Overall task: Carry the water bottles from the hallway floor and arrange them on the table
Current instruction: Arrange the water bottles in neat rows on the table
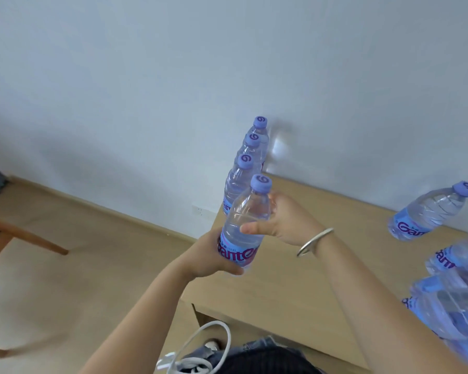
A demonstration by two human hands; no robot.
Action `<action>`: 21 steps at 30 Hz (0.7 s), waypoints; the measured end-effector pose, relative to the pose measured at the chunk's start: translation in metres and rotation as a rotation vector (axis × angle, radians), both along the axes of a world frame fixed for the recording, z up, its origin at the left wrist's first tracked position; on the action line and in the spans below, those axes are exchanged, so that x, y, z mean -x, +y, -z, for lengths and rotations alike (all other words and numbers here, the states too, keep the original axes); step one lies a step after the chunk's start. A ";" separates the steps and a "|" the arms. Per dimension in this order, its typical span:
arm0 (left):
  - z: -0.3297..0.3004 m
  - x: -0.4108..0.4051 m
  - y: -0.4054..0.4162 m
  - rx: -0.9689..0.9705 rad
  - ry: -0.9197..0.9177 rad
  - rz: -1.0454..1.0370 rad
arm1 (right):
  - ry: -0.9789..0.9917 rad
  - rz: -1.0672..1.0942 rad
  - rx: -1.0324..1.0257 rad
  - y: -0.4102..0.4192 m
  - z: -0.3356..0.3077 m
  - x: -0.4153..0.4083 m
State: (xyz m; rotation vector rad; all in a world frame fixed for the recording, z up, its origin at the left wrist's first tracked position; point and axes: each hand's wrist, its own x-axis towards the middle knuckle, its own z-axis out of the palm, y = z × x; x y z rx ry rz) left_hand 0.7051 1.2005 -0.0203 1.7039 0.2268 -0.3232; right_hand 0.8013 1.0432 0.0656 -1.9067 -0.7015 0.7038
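Note:
A clear water bottle (247, 211) with a purple cap and a blue label is held over the left end of the light wooden table (303, 287). My left hand (214, 257) grips its lower part round the label. My right hand (284, 220), with a silver bangle on the wrist, has its thumb and fingers round the upper body. Behind it a row of three upright bottles (250, 155) stands along the table's left edge toward the wall. Another bottle (430, 211) stands at the right, and several more (454, 300) crowd the near right corner.
A white wall rises right behind the table, with a socket (200, 211) low on it. A wooden chair leg (30, 236) crosses the floor at left. A white cable (200, 346) hangs in front of my body at the bottom.

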 end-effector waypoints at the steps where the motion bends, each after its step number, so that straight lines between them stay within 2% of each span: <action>1: 0.007 0.001 0.001 -0.009 0.009 -0.035 | -0.009 0.015 0.018 0.004 0.005 0.001; 5: 0.031 0.001 0.010 -0.037 0.040 -0.190 | -0.056 0.115 0.048 0.022 0.022 0.007; 13: 0.052 -0.013 0.023 -0.135 0.001 -0.211 | -0.213 0.162 0.146 0.041 0.043 0.010; 21: 0.054 -0.030 0.023 -0.230 -0.038 -0.260 | -0.241 0.219 0.154 0.046 0.050 -0.001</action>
